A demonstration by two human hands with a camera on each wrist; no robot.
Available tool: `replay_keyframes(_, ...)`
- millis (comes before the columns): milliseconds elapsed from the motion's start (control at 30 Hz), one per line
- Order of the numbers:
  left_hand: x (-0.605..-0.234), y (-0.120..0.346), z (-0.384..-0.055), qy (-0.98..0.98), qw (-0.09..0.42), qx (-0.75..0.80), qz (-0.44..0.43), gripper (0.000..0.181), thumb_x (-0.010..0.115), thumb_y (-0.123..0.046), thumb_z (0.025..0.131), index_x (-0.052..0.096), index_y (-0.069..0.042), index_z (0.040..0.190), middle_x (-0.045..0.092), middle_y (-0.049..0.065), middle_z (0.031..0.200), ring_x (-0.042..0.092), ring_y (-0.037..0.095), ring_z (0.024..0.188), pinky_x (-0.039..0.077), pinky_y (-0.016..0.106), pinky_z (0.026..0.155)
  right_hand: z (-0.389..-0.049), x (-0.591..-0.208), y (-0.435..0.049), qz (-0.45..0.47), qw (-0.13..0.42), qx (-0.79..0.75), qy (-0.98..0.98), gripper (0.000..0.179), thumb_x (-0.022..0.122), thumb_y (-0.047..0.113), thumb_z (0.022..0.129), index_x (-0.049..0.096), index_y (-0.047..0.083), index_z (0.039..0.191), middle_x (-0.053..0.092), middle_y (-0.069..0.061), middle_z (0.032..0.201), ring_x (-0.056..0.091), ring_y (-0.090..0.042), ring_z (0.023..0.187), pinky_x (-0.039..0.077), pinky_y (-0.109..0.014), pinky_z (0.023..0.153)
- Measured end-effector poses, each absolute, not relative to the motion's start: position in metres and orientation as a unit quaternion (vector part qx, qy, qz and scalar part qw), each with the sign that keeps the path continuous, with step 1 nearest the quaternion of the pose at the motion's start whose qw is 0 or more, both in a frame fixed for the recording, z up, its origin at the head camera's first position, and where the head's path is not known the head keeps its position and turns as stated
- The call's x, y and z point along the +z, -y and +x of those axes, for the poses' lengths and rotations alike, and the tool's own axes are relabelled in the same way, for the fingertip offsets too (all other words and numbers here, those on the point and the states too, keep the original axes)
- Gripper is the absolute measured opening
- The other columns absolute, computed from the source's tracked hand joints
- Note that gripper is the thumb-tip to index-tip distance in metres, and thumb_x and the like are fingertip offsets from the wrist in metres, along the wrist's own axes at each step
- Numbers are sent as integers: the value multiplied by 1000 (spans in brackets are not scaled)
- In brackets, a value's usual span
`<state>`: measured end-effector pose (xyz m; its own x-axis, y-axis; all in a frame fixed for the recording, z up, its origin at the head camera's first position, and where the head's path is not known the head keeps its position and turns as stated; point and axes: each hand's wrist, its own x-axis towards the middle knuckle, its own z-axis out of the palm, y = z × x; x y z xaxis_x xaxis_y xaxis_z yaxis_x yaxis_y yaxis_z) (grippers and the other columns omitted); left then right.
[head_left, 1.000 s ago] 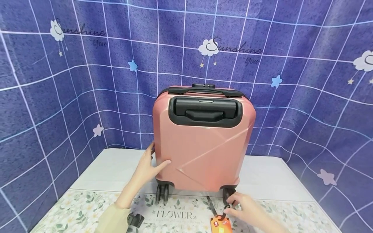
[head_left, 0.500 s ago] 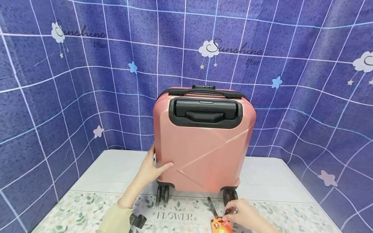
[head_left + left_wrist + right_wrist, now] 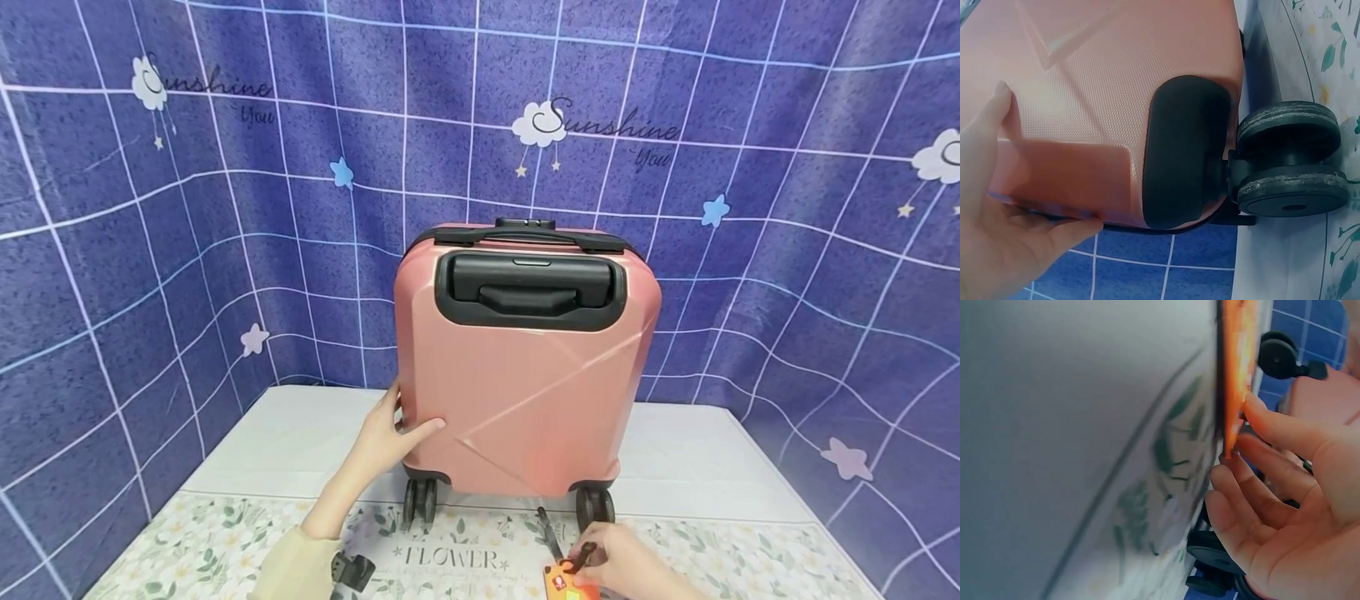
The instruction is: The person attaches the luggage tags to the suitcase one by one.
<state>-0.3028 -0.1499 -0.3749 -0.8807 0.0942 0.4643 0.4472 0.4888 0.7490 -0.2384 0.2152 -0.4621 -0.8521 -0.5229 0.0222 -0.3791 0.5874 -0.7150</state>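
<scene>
I have the right hand [image 3: 617, 557] pinching the orange tag [image 3: 561, 587] — its black strap [image 3: 550, 533] points far, toward the suitcase [image 3: 525, 383], held by the left hand [image 3: 386, 435].

1. Left sleeve [image 3: 296, 571]: pale cream-yellow cloth, plain, with a matte surface; fairly wide around the arm.
2. Cuff [image 3: 322, 540] ended partway along the forearm, short of the wrist; left forearm [image 3: 337, 500] was bare from there on.
3. Black wrist camera [image 3: 354, 572] showed just beside the cuff: small, blocky, slightly rounded at its outer end. Fastening was hidden.
4. Left hand [image 3: 382, 442]: bare, slim-fingered, with a tapering thumb.
5. Right hand [image 3: 618, 557]: also bare, similarly slim; the bottom edge of the head view cut off the forearm.
</scene>
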Motion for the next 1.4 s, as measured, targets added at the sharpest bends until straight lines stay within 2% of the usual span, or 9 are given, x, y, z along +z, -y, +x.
replay_keyframes(167,-375,149,-302,840,175,-488,-158,98,77,-36,76,18,-10,150,40,19,143,46,38,127,48,46,95,-238,-466,-214,-261,79,-322,-906,23,74,32,77,74,9,78,52,7,74,44,1,59,40,-20,52)
replay_keyframes(333,-375,148,-302,844,171,-487,-149,99,77,-38,76,18,-12,150,40,17,143,47,36,127,48,45,96,-237,-467,-212,-288,49,-300,-908,29,72,37,79,73,8,76,47,11,69,41,4,59,40,-17,52)
replay_keyframes(467,-375,147,-301,845,172,-484,-148,99,77,-39,76,17,-11,150,39,18,144,46,37,127,47,46,96,-235,-467,-212,-261,71,-337,-902,27,72,33,79,69,7,76,52,9,69,45,1,60,41,-20,53)
replay_keyframes(600,-376,146,-301,847,174,-481,-147,100,77,-38,76,16,-11,150,38,19,145,46,38,127,47,47,97,-234,-467,-213,-202,119,-387,-892,26,73,32,79,63,8,79,60,3,72,52,-8,63,43,-26,55)
replay_keyframes(733,-376,146,-301,847,169,-483,-145,100,77,-39,76,16,-12,151,37,17,146,45,37,128,47,46,97,-233,-467,-212,-177,142,-406,-885,24,74,30,78,64,8,82,61,2,72,53,-13,65,42,-29,56)
replay_keyframes(933,-376,145,-303,846,165,-484,-149,99,76,-39,77,15,-13,151,36,17,146,44,36,129,46,45,99,-233,-467,-214,-203,127,-405,-882,18,73,23,79,68,7,85,66,0,77,55,-10,68,42,-25,59)
replay_keyframes(1133,-378,144,-304,845,161,-487,-150,98,75,-37,78,15,-11,150,36,19,146,43,36,130,45,46,100,-233,-464,-218,-211,118,-395,-886,20,71,25,82,61,7,82,61,1,73,52,-8,65,42,-26,58)
replay_keyframes(1400,-378,146,-304,844,163,-489,-149,97,75,-37,79,15,-10,150,35,18,146,41,33,131,43,45,101,-235,-459,-222,-257,112,-393,-876,18,67,26,86,62,8,84,63,4,75,52,0,65,44,-22,57)
